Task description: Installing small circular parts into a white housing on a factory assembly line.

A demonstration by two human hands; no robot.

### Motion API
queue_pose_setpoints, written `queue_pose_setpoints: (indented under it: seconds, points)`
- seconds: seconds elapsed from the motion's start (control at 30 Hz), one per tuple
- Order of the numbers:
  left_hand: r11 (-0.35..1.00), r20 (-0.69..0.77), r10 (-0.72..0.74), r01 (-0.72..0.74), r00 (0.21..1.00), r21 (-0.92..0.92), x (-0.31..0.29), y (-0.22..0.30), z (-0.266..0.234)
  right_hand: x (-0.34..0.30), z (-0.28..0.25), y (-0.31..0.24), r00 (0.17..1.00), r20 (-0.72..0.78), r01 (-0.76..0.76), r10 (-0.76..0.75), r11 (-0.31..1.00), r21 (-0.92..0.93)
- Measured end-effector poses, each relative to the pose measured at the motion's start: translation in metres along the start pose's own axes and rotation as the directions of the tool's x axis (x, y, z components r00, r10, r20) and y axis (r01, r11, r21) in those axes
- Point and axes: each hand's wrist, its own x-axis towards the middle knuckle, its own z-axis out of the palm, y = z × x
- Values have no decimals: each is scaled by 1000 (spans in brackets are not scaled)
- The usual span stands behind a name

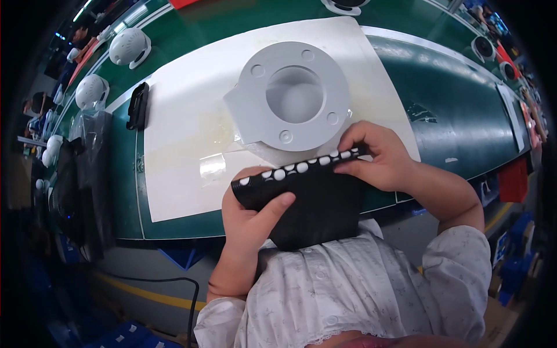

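Both my hands hold a black sheet in front of my body; white round pads run in a row along its bent upper edge. My left hand grips the left end, thumb on the near side and fingers behind. At the right end, my right hand is closed with thumb and fingertips on the edge; whether a loose pad is between them cannot be made out. Just beyond the sheet lies a light grey round plastic base with a large central opening, several small round recesses and a pointed tab on its left.
The base rests on a white mat over a green bench. A black plastic part lies left of the mat. White rounded housings stand along the far left. Clear plastic wrap sits at the left edge; a black cable hangs below.
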Motion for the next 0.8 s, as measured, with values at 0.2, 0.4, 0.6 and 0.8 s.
queue_pose_setpoints:
  seconds: [0.2,0.4,0.6,0.8]
  points:
    - [995,-18,69,-68,997,67,-4,-1,-1,-1,-11,-13,992,127,45,-6,950,-308]
    - [984,-35,144,-139,989,110,-4,-2,-2,4,-19,-8,993,5,121,-121,990,-70]
    - [969,-34,153,-143,988,202,-4,-2,-1,6,-6,-13,766,17,563,-642,659,-499]
    - [943,-5,206,-197,979,267,-4,-5,1,4,0,-8,755,62,580,-653,621,-527]
